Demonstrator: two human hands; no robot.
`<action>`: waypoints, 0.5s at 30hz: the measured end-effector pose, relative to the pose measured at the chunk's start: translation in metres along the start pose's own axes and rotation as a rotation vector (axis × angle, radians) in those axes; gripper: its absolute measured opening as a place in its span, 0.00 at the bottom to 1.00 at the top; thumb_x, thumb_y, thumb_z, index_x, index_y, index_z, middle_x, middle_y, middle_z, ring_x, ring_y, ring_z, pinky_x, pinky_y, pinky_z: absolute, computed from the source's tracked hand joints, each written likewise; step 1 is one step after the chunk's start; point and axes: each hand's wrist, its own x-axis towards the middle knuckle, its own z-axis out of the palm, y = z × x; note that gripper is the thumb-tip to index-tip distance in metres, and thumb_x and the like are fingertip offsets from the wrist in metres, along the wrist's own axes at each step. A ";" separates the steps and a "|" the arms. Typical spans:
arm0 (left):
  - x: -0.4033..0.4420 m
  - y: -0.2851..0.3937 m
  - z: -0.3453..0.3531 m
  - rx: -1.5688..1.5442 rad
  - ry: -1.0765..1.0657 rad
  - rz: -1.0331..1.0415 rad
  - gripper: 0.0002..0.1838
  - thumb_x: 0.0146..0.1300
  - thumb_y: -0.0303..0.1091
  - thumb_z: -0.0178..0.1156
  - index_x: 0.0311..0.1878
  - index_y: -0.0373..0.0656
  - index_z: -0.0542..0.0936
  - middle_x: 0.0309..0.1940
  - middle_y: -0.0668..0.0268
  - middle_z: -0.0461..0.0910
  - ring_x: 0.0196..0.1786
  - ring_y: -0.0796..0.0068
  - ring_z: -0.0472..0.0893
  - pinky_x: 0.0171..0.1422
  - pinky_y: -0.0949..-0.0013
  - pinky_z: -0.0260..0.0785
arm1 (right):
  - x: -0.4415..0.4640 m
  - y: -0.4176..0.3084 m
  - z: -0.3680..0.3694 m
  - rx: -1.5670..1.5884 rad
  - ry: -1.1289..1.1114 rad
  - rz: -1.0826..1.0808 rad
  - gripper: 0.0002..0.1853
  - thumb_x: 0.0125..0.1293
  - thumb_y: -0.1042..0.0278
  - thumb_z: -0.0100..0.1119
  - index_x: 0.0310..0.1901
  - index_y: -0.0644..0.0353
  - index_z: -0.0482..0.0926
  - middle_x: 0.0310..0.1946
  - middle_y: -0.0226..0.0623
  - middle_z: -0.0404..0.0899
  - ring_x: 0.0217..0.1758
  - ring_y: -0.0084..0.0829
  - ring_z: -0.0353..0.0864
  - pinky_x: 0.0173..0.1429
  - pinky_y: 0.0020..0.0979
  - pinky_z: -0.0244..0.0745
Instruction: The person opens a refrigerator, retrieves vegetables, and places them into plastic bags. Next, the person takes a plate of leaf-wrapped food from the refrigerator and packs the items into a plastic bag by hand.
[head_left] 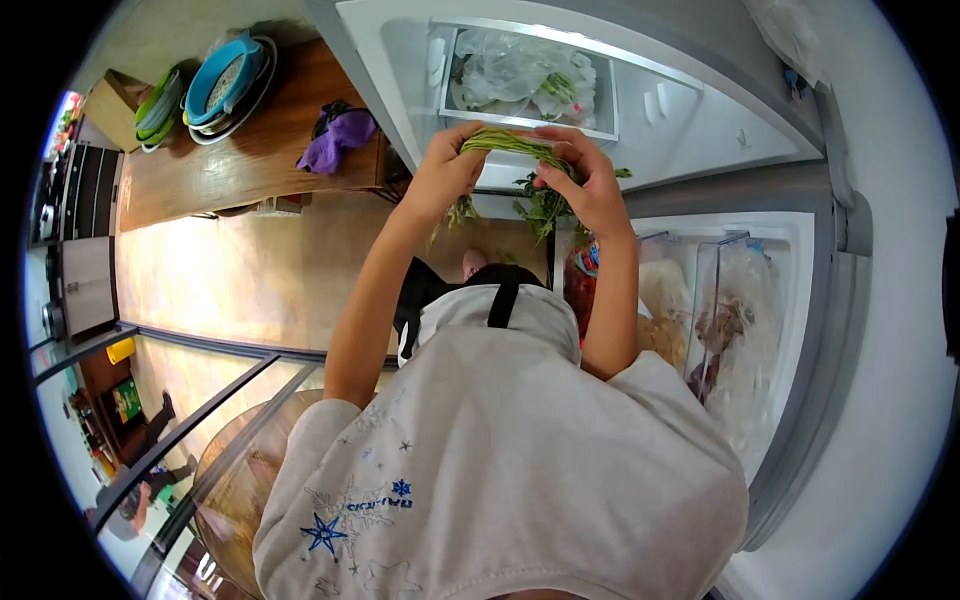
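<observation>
My left hand is closed around one end of a bunch of leafy green herbs. My right hand grips the other end, with its fingers curled around the stems. Between the hands the long thin stems arch in a bundle, and dark leaves hang below my right hand. Some paler, wilted-looking leaves dangle under my left hand. Just beyond the hands is a fridge drawer, pulled out, holding clear plastic bags and some greens.
On my right the open fridge door has bins with bagged food. A wooden table at the left carries a blue colander, green baskets and a purple cloth. Behind glass at lower left is another person.
</observation>
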 end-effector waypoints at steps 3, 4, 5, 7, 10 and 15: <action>-0.005 -0.030 -0.019 0.109 0.053 -0.050 0.15 0.73 0.33 0.55 0.58 0.40 0.81 0.29 0.68 0.80 0.31 0.79 0.76 0.37 0.73 0.69 | 0.014 0.032 0.004 -0.052 0.007 0.068 0.23 0.72 0.68 0.58 0.66 0.62 0.71 0.46 0.36 0.79 0.44 0.26 0.79 0.50 0.27 0.75; -0.012 -0.031 -0.038 0.161 0.118 -0.001 0.15 0.72 0.34 0.56 0.58 0.40 0.80 0.31 0.68 0.80 0.33 0.78 0.76 0.39 0.73 0.69 | 0.038 0.044 0.022 -0.097 0.049 0.050 0.24 0.73 0.66 0.58 0.67 0.63 0.70 0.48 0.37 0.78 0.46 0.27 0.79 0.52 0.28 0.75; -0.035 -0.036 -0.044 0.158 0.200 0.068 0.16 0.71 0.35 0.57 0.58 0.41 0.80 0.33 0.68 0.80 0.35 0.78 0.76 0.41 0.72 0.69 | 0.054 0.052 0.048 -0.124 0.050 0.035 0.25 0.74 0.63 0.57 0.68 0.63 0.69 0.50 0.38 0.78 0.48 0.28 0.78 0.53 0.29 0.74; -0.054 -0.054 -0.037 0.098 0.350 0.208 0.17 0.70 0.37 0.60 0.59 0.41 0.79 0.36 0.67 0.81 0.38 0.77 0.76 0.45 0.70 0.70 | 0.053 0.051 0.091 -0.149 -0.003 0.007 0.27 0.75 0.57 0.56 0.69 0.64 0.68 0.53 0.40 0.77 0.52 0.31 0.77 0.56 0.31 0.74; -0.054 -0.078 -0.006 -0.033 0.541 0.384 0.20 0.68 0.41 0.63 0.59 0.42 0.78 0.42 0.66 0.82 0.42 0.76 0.76 0.50 0.68 0.70 | 0.023 0.051 0.092 -0.181 -0.079 -0.043 0.31 0.78 0.49 0.54 0.71 0.65 0.65 0.58 0.42 0.75 0.57 0.34 0.76 0.60 0.33 0.72; -0.077 -0.061 0.004 -0.193 0.561 0.328 0.27 0.62 0.50 0.70 0.57 0.45 0.76 0.47 0.68 0.78 0.50 0.75 0.73 0.61 0.67 0.67 | 0.004 -0.007 0.138 -0.508 -0.219 0.012 0.22 0.80 0.64 0.46 0.69 0.65 0.64 0.56 0.54 0.73 0.57 0.50 0.75 0.65 0.41 0.69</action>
